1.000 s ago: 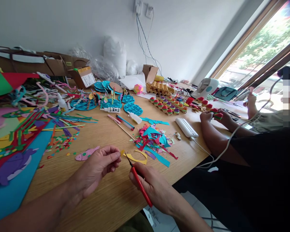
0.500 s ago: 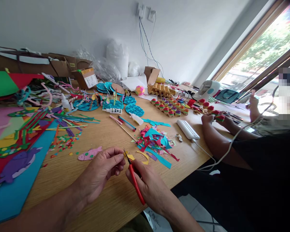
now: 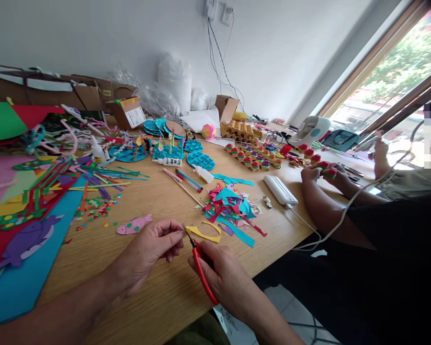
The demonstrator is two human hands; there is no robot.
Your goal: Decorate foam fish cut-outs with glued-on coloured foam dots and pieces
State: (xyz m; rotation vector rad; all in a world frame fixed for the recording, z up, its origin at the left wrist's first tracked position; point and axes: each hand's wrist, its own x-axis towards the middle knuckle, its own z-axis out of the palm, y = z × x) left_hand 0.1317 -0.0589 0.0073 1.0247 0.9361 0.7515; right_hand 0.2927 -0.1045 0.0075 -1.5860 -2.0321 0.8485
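Observation:
My right hand (image 3: 224,270) is closed around small scissors (image 3: 203,274) with red handles and thin dark blades, which point up and left. The blade tips are right beside the fingertips of my left hand (image 3: 156,247). Thumb and forefinger of that hand are pinched together; what they hold is too small and hidden to name. Just beyond the blades lies a curved yellow paper offcut (image 3: 204,235). A pink paper fish (image 3: 133,224) with green dots rests to the left of my left hand.
Colourful paper scraps (image 3: 232,203) are heaped ahead, near a glue bottle (image 3: 203,173) and pens (image 3: 188,181). A white power bank (image 3: 280,190) with a cable lies to the right. Coloured sheets (image 3: 50,268) cover the left side. At right, a co-worker's hands (image 3: 311,173) hold red-and-green painted pieces.
My hands stay close together, with the scissors shifted very slightly. The yellow offcut beyond the blades now shows more fully. The camera view has moved a little.

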